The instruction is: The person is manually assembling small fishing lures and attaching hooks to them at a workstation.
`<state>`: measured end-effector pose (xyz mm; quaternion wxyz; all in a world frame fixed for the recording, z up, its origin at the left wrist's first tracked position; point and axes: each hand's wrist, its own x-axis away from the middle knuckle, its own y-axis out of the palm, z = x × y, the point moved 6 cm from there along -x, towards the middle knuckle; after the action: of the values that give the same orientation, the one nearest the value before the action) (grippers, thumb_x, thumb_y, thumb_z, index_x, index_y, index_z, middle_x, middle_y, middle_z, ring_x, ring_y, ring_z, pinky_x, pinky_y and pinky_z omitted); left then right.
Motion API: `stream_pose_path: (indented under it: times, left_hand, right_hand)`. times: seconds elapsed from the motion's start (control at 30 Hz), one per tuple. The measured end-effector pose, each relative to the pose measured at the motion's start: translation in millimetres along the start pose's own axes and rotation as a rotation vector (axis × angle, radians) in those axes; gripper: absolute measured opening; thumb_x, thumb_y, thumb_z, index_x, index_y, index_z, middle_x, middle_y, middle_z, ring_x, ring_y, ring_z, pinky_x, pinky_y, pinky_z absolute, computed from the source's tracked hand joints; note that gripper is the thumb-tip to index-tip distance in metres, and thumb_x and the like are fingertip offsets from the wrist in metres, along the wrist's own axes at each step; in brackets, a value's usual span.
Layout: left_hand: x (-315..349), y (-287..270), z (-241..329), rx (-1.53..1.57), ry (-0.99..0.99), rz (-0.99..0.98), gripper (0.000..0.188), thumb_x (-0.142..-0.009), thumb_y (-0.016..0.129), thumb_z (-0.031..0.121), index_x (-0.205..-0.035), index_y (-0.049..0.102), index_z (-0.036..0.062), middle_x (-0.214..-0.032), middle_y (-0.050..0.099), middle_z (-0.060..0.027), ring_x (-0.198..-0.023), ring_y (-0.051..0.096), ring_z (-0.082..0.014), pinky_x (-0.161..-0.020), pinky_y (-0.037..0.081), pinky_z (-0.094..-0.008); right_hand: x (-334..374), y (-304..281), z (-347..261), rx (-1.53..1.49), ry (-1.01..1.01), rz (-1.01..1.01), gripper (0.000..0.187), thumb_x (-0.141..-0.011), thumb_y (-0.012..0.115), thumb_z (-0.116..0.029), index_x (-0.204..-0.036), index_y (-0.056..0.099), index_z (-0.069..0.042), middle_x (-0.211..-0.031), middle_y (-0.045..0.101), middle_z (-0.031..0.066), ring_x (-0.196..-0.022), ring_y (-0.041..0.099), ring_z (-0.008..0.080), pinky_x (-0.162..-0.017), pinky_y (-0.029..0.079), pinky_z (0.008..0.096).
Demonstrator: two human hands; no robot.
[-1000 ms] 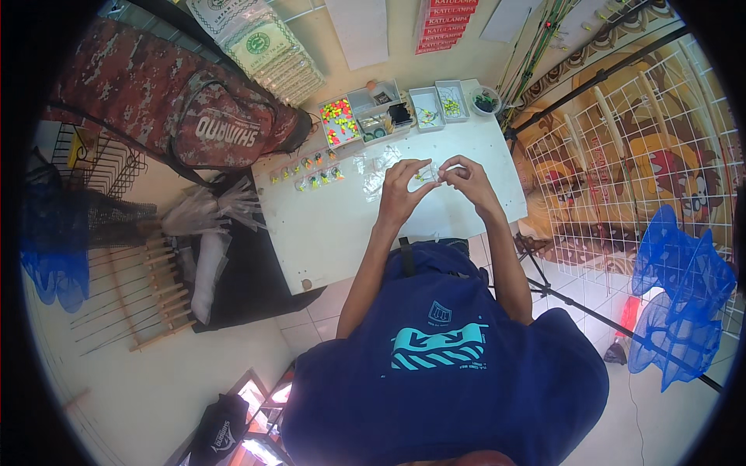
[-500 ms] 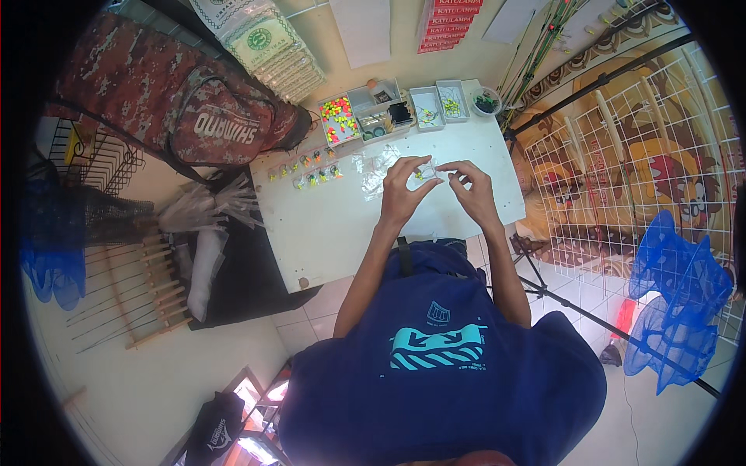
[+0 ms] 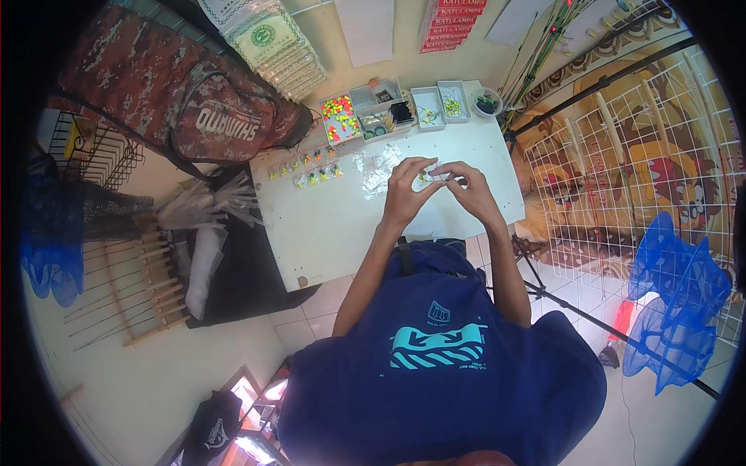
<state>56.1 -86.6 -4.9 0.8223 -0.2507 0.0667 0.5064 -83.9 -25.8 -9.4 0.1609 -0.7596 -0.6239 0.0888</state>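
My left hand (image 3: 408, 190) and my right hand (image 3: 468, 190) meet over the white table (image 3: 334, 241). Between their pinched fingers is a small clear plastic bag (image 3: 437, 172), with something yellow-green showing beside the left fingers; its details are too small to make out. Just left of my hands lie several flat clear plastic bags (image 3: 377, 171). Farther left, small filled packets (image 3: 318, 177) with yellow, green and orange pieces lie in two rows.
Along the table's back stand a tray of pink and yellow beads (image 3: 339, 116), a grey box of tools (image 3: 381, 124), white trays of small rigs (image 3: 452, 105) and a round tub (image 3: 487, 102). A camouflage bag (image 3: 210, 116) hangs left; a white wire grid (image 3: 622, 171) stands right.
My right hand has moved slightly left, and its fingers now touch or overlap the left fingertips at the bag. The trays and packets have stayed put.
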Motion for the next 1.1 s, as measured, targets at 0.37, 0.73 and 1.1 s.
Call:
stream_pose_path:
  times: [0.37, 0.73, 1.1]
  left_hand:
    - [0.8, 2.0, 0.7, -0.006, -0.001, -0.009, 0.044, -0.069, 0.083, 0.016, -0.108, 0.068, 0.0053, -0.101, 0.065, -0.0092, -0.083, 0.062, -0.0199, -0.075, 0.051, -0.033]
    - [1.9, 3.7, -4.0, 0.015, -0.08, -0.005, 0.047, -0.069, 0.084, 0.025, -0.11, 0.067, 0.008, -0.102, 0.064, -0.0073, -0.084, 0.059, -0.0213, -0.08, 0.047, -0.0353]
    - [0.1, 3.5, 6.6, 0.074, -0.099, -0.046, 0.042, -0.071, 0.082, 0.02, -0.107, 0.066, 0.0061, -0.097, 0.065, -0.0073, -0.079, 0.061, -0.0191, -0.071, 0.048, -0.0331]
  right_hand:
    - [-0.1, -9.8, -5.2, -0.113, 0.06, -0.038, 0.031, -0.082, 0.05, -0.001, -0.105, 0.071, -0.003, -0.105, 0.068, 0.0117, -0.1, 0.061, 0.0199, -0.088, 0.046, 0.0337]
    - [5.7, -16.7, -11.3, -0.086, 0.152, 0.044, 0.022, -0.087, 0.054, -0.005, -0.104, 0.069, -0.002, -0.095, 0.069, 0.0045, -0.08, 0.057, 0.0097, -0.076, 0.046, 0.0265]
    - [7.3, -18.7, 3.0, -0.104, 0.15, 0.215, 0.019, -0.081, 0.073, -0.011, -0.094, 0.063, -0.003, -0.078, 0.067, 0.0036, -0.073, 0.061, 0.0069, -0.065, 0.045, 0.0215]
